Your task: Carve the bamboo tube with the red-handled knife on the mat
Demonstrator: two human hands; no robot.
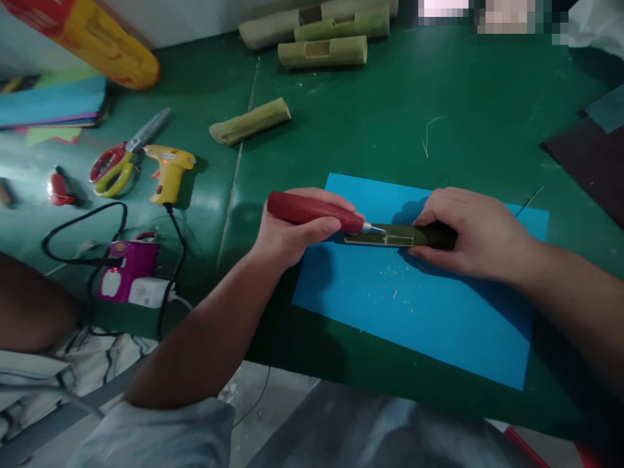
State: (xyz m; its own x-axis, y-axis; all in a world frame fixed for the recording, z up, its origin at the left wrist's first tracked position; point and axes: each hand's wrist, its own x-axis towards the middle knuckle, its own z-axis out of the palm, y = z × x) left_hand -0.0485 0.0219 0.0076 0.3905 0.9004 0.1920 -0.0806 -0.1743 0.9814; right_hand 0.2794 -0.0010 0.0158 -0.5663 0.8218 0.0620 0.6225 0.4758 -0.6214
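My left hand (297, 227) is closed round a carving tool (314, 211) with a thick red handle and a thin metal shaft. The tool's tip meets the top of a dark green bamboo piece (380, 235), at pale lines scored in a rectangular outline. At the right end, my right hand (468, 227) grips the bamboo between thumb and fingers. Beneath both hands lies a blue sheet of paper (448, 325), with small pale shavings (394, 294) scattered just below the bamboo.
To the left are scissors (129, 156), a yellow glue gun (173, 172) and a purple power adapter (127, 266) with black cable. One bamboo tube (251, 121) lies mid-table; notched tubes (322, 52) lie at the back. Dark sheets (585, 159) sit right. Another person's leg (34, 302) is at left.
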